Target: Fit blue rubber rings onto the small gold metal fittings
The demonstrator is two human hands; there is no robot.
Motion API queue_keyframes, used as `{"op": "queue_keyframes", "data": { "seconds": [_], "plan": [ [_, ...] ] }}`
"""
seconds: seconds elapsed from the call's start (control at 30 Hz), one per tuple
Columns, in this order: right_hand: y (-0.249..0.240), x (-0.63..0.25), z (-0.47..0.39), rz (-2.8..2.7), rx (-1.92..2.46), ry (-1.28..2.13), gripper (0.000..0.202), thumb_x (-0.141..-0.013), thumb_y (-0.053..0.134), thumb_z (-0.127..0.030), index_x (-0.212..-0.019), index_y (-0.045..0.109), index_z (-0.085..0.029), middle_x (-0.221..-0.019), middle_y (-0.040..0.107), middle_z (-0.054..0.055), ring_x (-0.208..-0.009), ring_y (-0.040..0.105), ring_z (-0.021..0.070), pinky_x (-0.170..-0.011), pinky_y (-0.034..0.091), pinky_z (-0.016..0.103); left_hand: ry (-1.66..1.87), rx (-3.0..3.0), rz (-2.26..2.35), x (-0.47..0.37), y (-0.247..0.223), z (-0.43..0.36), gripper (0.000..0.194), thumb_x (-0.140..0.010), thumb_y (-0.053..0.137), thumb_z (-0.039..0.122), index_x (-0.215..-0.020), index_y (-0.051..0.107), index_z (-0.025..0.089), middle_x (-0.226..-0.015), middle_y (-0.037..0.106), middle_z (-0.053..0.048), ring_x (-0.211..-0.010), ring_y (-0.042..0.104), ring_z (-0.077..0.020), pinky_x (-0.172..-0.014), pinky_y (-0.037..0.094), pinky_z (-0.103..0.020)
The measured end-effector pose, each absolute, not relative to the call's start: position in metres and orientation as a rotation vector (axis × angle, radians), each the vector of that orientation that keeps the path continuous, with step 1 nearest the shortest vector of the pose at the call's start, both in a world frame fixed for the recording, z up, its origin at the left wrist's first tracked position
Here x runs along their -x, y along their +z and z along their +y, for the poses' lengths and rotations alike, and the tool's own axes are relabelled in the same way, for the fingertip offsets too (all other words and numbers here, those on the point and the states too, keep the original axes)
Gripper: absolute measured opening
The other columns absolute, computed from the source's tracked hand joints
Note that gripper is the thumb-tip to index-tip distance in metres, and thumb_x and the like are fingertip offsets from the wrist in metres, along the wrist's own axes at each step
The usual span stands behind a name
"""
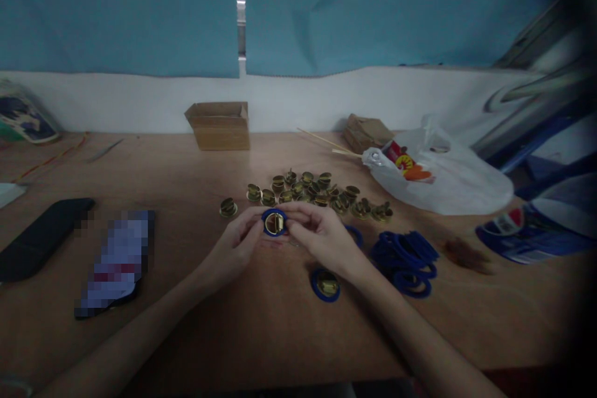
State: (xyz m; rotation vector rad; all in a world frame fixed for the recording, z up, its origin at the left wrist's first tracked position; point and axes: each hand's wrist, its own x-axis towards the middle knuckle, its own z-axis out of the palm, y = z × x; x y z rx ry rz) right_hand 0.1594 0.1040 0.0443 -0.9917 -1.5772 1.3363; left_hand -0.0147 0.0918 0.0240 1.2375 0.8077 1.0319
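Observation:
Between my two hands is a blue ring with a round gold metal piece (274,222) inside it, held up over the table. My left hand (239,239) grips its left edge with the fingers closed. On its right edge are the closed thumb and fingers of my right hand (321,233). Several gold metal pieces (306,189) lie in a group just beyond my hands. Below my right wrist rests another blue ring with a gold piece (326,285) in it. A pile of blue rings (405,255) sits to the right of my right forearm.
A phone (116,264) and a black case (41,236) lie at the left. Against the back wall stands an open cardboard box (221,127). At the right are a white plastic bag (457,174), a crumpled brown box (368,132) and a blue Pepsi package (536,230).

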Motion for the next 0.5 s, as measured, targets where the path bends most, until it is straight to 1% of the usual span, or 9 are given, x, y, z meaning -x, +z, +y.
{"op": "queue_keyframes", "data": {
  "seconds": [0.13,0.23,0.3,0.4,0.5],
  "plan": [
    [0.0396,-0.1600,0.1047,-1.614,1.027,1.273,0.028,-0.079,0.055,-0.015,-0.105,0.066,-0.020,-0.091,0.075,0.003,-0.082,0.071,0.0169,-0.073,0.057,0.031,1.026,-1.267,0.831,0.0151,0.0249,0.0920,0.030,-0.092,0.047,0.029,-0.119,0.056,0.017,-0.116,0.064,-0.010,-0.093,0.068,-0.0210,-0.086,0.055,-0.041],
    [0.0373,-0.1601,0.1047,-1.626,1.040,1.258,0.028,-0.079,0.058,-0.017,-0.105,0.066,-0.020,-0.091,0.075,0.003,-0.082,0.071,0.0170,-0.074,0.056,0.031,1.048,-1.329,0.876,0.0168,0.0226,0.0931,0.030,-0.092,0.048,0.028,-0.118,0.058,0.017,-0.118,0.063,-0.011,-0.099,0.066,-0.0217,-0.093,0.052,-0.042],
    [0.0368,-0.1599,0.1043,-1.631,1.045,1.244,0.027,-0.079,0.058,-0.018,-0.104,0.066,-0.020,-0.090,0.075,0.003,-0.082,0.071,0.0168,-0.074,0.056,0.031,1.049,-1.355,0.886,0.0172,0.0219,0.0934,0.029,-0.092,0.048,0.028,-0.117,0.059,0.016,-0.119,0.063,-0.011,-0.101,0.065,-0.0221,-0.093,0.051,-0.041],
    [0.0387,-0.1598,0.1029,-1.635,1.047,1.253,0.026,-0.080,0.057,-0.018,-0.104,0.066,-0.020,-0.086,0.075,0.002,-0.081,0.070,0.0164,-0.071,0.055,0.030,1.034,-1.313,0.880,0.0164,0.0237,0.0931,0.029,-0.092,0.048,0.029,-0.115,0.059,0.016,-0.117,0.063,-0.011,-0.094,0.068,-0.0218,-0.085,0.055,-0.040],
    [0.0429,-0.1606,0.1018,-1.667,1.084,1.230,0.024,-0.080,0.055,-0.018,-0.101,0.066,-0.019,-0.078,0.073,0.001,-0.071,0.068,0.0148,-0.063,0.052,0.027,1.037,-1.251,0.898,0.0157,0.0271,0.0924,0.027,-0.090,0.050,0.031,-0.109,0.061,0.015,-0.105,0.068,-0.010,-0.086,0.069,-0.0216,-0.075,0.058,-0.037]
  ]
}}
